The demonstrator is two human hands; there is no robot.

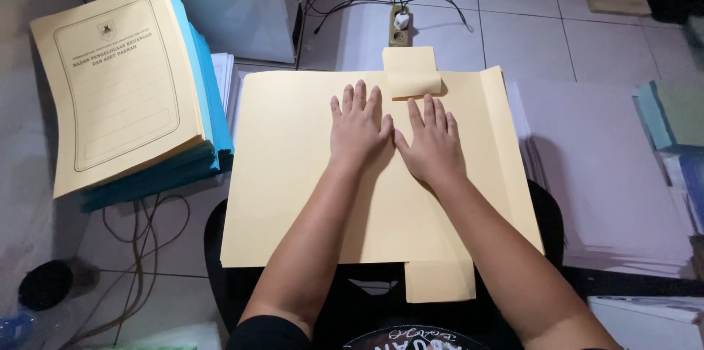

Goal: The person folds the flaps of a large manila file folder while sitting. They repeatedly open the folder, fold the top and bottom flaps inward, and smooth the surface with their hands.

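Both my hands lie flat on a cream folder [293, 196] spread open across my lap, above a black seat. My left hand [357, 128] and my right hand [434, 143] sit side by side near the sheet's upper middle, thumbs almost touching, fingers [359, 97] straight and slightly spread, pinching nothing. Just past my right fingertips a small top flap [411, 71] stands folded over the edge; a matching bottom flap [438, 281] hangs toward my knees, and a narrow side flap [506, 130] runs down the right edge.

By my reading, I am pressing the centre crease flat. The next move would call for palms sliding outward along that line with even pressure, so the card does not buckle.

To my left, a stack of folders [117, 86], cream on top and blue beneath, leans on the tiled floor [528, 20]. To my right lie white sheets [601, 174]. A power strip [400, 26] with black cables sits ahead. The folder holds nothing visible.
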